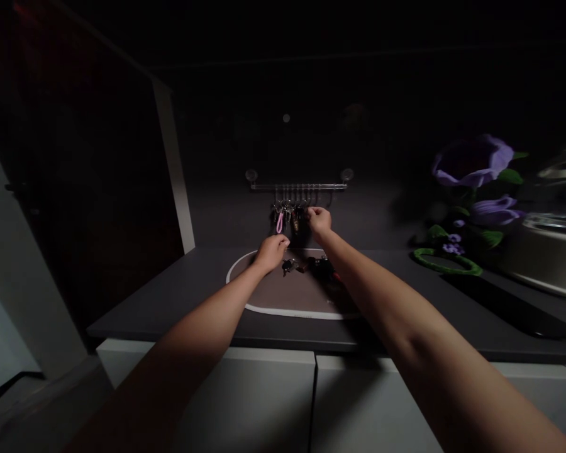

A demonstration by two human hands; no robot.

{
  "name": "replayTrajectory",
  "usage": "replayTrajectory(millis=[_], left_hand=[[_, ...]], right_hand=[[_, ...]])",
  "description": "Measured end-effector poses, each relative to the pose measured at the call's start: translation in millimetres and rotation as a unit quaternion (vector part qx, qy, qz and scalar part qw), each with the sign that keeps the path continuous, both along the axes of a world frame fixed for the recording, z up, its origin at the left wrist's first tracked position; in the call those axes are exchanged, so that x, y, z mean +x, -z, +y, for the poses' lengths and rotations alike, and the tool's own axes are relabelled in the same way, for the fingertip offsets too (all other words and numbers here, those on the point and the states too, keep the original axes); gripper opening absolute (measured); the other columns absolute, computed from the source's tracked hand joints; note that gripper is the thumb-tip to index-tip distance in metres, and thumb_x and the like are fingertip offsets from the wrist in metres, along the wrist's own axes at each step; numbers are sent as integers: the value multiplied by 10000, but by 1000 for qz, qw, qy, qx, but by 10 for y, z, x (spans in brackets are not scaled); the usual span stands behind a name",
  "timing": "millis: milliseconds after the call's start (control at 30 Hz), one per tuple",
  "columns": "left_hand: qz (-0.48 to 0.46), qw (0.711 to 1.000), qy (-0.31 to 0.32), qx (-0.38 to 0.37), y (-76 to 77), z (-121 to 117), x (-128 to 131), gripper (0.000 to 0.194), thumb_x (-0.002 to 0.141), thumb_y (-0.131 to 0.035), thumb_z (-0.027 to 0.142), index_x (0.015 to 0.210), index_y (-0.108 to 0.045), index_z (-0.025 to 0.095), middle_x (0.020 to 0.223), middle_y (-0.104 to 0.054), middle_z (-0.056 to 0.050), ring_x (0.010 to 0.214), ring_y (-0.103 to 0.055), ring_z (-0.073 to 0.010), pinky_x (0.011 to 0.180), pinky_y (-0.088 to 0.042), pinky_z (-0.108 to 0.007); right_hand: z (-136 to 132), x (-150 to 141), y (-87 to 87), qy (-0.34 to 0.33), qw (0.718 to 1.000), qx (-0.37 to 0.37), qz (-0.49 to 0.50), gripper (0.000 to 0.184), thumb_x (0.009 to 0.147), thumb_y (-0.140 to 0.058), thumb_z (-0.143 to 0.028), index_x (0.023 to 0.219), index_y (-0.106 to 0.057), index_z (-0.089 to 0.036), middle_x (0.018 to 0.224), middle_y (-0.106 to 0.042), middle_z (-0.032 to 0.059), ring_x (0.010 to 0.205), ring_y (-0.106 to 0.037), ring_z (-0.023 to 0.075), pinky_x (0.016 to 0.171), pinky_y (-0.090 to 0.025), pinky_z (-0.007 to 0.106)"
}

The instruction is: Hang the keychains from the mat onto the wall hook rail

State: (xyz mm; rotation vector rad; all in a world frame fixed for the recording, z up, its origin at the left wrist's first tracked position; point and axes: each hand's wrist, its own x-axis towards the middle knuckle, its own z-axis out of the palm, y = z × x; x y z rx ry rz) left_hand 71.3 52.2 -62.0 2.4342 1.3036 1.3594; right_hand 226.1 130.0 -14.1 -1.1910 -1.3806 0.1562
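Apparently hanging or adjusting keys (280, 220) below the clear rail (299, 187), with right hand (321, 222) beside them, left hand (271, 252) lower, and fingers (315, 212) too dim to tell grasping from released, probably needing careful aim next.

A mat (283, 299) lies on the bench (170, 296) with loose keys (288, 267) on it, and behind and above it a hook rail (299, 187) on the wall (217, 151) carries hanging keys (285, 212). The right hand (319, 221) is at their right end, the left hand (270, 253) lower and further left. Flowers (474, 165) stand right of the mat, a lidded pot (551, 255) beyond them.
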Motion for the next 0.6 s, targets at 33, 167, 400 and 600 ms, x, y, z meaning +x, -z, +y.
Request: replayTrajectory(millis=[33,167,400,600], left_hand=[[-2,1000,6,-3,-5,-2,-1,176,790,-451,176,786,-624,147,735,-630,-36,692,-543,-133,667,-398,-235],[6,999,32,-12,-32,-30,-7,162,773,-493,161,853,-633,142,864,-645,-57,807,-561,-144,751,-415,-247],[85,994,72,-21,-40,-70,-79,169,763,-527,182,871,-652,148,923,-651,-64,883,-561,-161,828,-405,-274],[129,988,78,-40,-2,-54,-95,166,740,-552,191,857,-666,166,917,-656,-59,886,-566,-172,825,-404,-283]], right_hand=[[-41,5,8,3,1000,-13,11,284,768,-431,-271,937,-602,-119,795,-651,71,720,-590,137,722,-450,272],[-320,1,62,-23,998,-52,20,215,730,-500,-205,896,-611,-125,818,-647,57,705,-576,113,727,-447,265],[-954,33,217,-73,977,-96,-176,180,739,-539,-200,876,-642,-147,846,-659,49,773,-581,133,763,-425,258],[-1193,102,360,-57,927,-99,-358,218,784,-490,-185,929,-649,-152,944,-658,88,862,-586,172,766,-401,247]])
